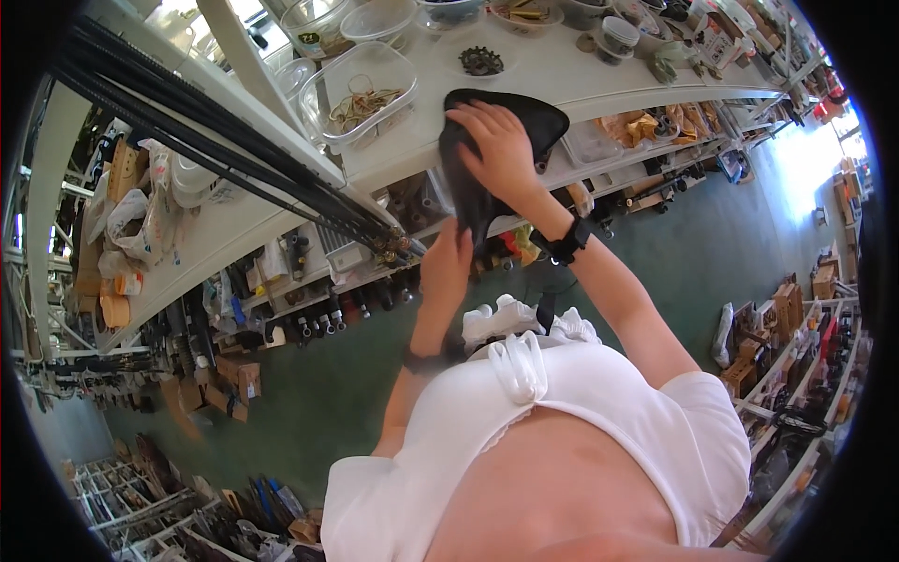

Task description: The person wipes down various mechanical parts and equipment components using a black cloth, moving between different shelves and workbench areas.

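Note:
A black bicycle saddle (468, 192), broad at its far end and narrowing toward me, is tilted at the front edge of the white shelf. My left hand (446, 267) grips its narrow lower end, with the thumb up along the side and the other fingers mostly hidden. My right hand (501, 150) lies on the broad part with fingers stretched out flat and the thumb apart. Beyond the saddle, a small toothed metal ring (481, 62) sits in a shallow clear dish. To the left, a clear plastic tub (395, 110) holds thin tan loops.
A bundle of black cables (215, 131) runs diagonally beside a white shelf post on the left. Several clear tubs, one a small lidded cup (618, 37), stand along the white shelf (599, 94). Lower shelves hold tubular parts. Loaded racks (796, 375) stand at the right, beyond the green floor (712, 234).

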Motion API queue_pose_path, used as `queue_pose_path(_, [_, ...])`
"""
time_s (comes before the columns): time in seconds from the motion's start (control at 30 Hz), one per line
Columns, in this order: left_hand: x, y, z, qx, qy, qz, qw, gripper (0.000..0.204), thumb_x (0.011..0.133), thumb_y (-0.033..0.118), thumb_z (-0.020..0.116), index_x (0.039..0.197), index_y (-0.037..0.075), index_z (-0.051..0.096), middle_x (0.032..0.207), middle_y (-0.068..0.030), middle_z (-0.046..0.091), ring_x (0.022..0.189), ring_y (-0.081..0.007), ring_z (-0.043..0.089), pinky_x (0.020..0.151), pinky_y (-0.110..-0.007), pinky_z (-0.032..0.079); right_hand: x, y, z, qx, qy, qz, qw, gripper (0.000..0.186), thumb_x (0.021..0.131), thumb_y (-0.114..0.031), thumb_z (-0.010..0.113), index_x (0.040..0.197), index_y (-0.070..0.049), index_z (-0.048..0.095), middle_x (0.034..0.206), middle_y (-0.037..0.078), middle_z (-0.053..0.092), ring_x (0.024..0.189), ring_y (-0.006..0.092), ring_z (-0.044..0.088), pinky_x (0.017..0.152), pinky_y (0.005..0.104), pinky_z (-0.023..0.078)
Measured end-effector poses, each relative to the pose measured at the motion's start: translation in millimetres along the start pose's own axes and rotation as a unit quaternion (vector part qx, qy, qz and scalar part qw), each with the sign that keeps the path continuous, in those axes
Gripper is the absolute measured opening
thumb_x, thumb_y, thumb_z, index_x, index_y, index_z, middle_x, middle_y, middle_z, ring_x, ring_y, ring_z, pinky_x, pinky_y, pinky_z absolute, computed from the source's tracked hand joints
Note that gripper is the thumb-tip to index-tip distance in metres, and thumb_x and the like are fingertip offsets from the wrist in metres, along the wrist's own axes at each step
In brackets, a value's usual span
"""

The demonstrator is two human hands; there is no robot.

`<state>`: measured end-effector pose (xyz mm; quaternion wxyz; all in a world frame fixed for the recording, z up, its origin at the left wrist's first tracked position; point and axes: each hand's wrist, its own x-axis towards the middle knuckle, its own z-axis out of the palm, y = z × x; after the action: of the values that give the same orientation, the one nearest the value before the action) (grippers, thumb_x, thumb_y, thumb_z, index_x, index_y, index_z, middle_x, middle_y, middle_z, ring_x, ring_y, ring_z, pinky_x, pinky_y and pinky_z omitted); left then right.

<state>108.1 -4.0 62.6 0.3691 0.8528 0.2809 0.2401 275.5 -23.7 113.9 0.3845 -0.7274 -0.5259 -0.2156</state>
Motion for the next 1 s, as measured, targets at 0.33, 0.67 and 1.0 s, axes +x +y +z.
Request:
queue_pose_path(0.33, [-39,-47,-44,0.085,0.007,-0.079,0.993,0.019,0.088,0.024,0.045,0.090,0.005,0.042,0.069,-0.0206,0.057,0.064,-0.0407,0.055,0.054,-0.047,0.042,0,-76,48,0.114,-0.055,-0.092,0.988,0.042,0.066,-0.011,0.061,0.107,-0.012,0.053,0.113,0.004,0.053,0.108,0.0222,0.047,0.095,0.0362,0.034])
queue_pose_path(0.67, [8,-41,-1,0.079,-0.088,0.174,0.978,0.018,0.087,0.023,0.048,0.086,0.005,0.045,0.057,-0.0188,0.052,0.053,-0.0372,0.053,0.047,-0.046,0.041,-9,-12,5,-0.005,-0.013,-0.041,0.999,0.045,0.057,0.001,0.056,0.101,-0.010,0.055,0.104,0.005,0.058,0.101,0.0264,0.052,0.088,0.0372,0.041])
queue_pose_path(1.0, [38,-24,32,-0.245,-0.129,0.060,0.959,0.031,0.084,0.011,0.050,0.110,-0.004,0.041,0.101,-0.0209,0.053,0.086,-0.0305,0.056,0.077,-0.035,0.043,-26,35,-42,-0.121,0.053,0.089,0.987,0.049,0.058,0.000,0.057,0.106,-0.009,0.050,0.110,0.008,0.052,0.105,0.0277,0.047,0.090,0.0358,0.039])
